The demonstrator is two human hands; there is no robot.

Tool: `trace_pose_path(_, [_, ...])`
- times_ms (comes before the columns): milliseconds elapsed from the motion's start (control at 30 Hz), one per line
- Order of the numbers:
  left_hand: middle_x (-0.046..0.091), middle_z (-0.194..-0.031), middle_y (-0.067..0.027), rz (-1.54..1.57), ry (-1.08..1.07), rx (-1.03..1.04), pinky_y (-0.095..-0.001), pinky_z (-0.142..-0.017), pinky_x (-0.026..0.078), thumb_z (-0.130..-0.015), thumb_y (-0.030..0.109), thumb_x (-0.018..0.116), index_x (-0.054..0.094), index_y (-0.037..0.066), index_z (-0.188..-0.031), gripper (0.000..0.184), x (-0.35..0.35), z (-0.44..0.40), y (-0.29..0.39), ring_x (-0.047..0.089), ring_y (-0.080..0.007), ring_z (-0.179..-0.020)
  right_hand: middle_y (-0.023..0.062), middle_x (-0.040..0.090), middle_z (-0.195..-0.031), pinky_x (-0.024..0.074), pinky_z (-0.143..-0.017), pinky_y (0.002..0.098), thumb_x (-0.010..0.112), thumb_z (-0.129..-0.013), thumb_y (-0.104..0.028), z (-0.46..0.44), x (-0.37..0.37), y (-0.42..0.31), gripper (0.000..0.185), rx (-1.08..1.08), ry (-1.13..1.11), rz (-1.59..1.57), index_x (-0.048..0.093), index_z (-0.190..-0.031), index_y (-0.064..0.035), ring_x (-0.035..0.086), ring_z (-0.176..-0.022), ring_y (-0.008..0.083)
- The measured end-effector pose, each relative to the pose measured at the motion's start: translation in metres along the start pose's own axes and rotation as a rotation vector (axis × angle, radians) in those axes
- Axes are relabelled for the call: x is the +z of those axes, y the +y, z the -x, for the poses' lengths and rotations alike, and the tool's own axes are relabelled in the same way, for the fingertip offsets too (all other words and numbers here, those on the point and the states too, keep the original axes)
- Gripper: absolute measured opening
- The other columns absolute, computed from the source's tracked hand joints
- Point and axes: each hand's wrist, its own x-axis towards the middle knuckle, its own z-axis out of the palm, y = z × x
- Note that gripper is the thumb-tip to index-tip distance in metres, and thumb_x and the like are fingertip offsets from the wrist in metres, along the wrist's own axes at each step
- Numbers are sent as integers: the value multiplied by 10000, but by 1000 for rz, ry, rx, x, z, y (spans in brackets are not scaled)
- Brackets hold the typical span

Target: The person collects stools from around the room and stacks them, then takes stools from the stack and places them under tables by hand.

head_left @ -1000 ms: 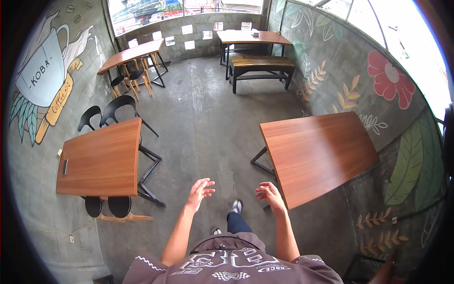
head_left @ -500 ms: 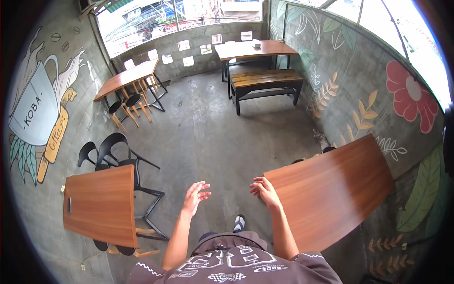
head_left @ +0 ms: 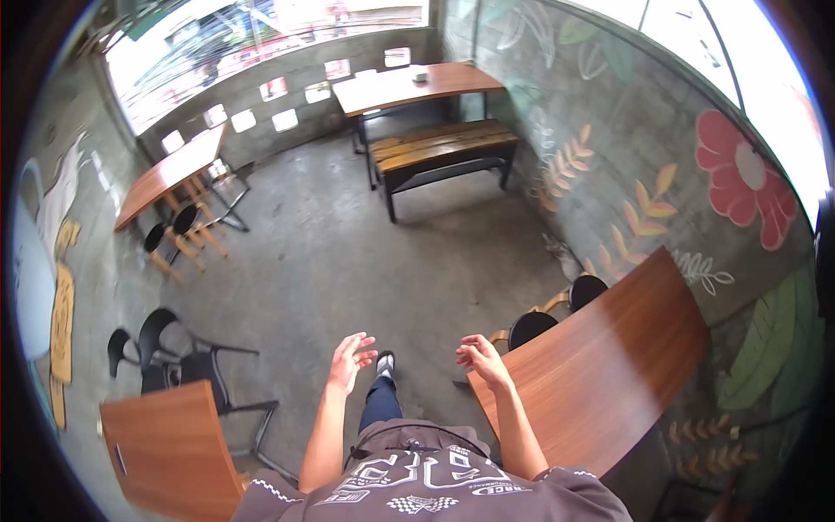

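Presently, the left hand (head_left: 350, 361) is hovering empty and loosely opened, while the right hand (head_left: 484, 360), also empty but half-curled, is hovering near the wooden table (head_left: 600, 374), which is standing at right beside black stools (head_left: 531, 327).

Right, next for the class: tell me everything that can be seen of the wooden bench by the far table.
The bench has a long, brown seat of glossy, wood-like planks running lengthwise, on a black frame with legs and a low rail; the frame's material is unclear. It stands upright on the grey floor, along the near side of the far table. Its right end is close to the painted wall; contact cannot be told. Nothing shows on the seat.
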Motion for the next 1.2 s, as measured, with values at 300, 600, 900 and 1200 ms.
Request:
trace_pose_path(300, [637, -1189, -97, -97, -317, -144, -317, -790, 486, -1007, 305, 479, 535, 72, -1257, 346, 50, -200, 76, 648, -202, -928, 68, 641, -949, 521, -673, 280, 563, -957, -156, -98, -27, -54, 241, -18, 369, -151, 514, -1163, -39, 646, -794, 153])
trace_pose_path(600, [638, -1189, -94, -237, -686, -262, -291, -794, 484, -1015, 289, 484, 528, 70, -1257, 330, 166, -326, 103, 650, -181, -931, 53, 628, -961, 493, -687, 263, 568, -955, -186, -137, -57, -62, 254, 36, 665, -258, 511, -1156, -42, 625, -800, 132])
trace_pose_path(900, [645, -1176, -89, -377, -894, -340, -294, -793, 489, -1016, 272, 485, 539, 66, -1238, 308, 320, -423, 67, 652, -178, -930, 81, 632, -970, 517, -663, 276, 543, -977, -200, -196, -156, -38, 232, 126, 871, -372, 507, -1142, -41, 643, -781, 153])
trace_pose_path(1200, [639, -1192, -96, -529, -1087, -402, -293, -790, 483, -1016, 278, 477, 532, 53, -1258, 335, 463, -486, 45, 650, -179, -937, 78, 636, -963, 502, -658, 269, 532, -973, -192, -207, -230, -66, 240, 79, 1090, -428, 515, -1145, -26, 638, -770, 142])
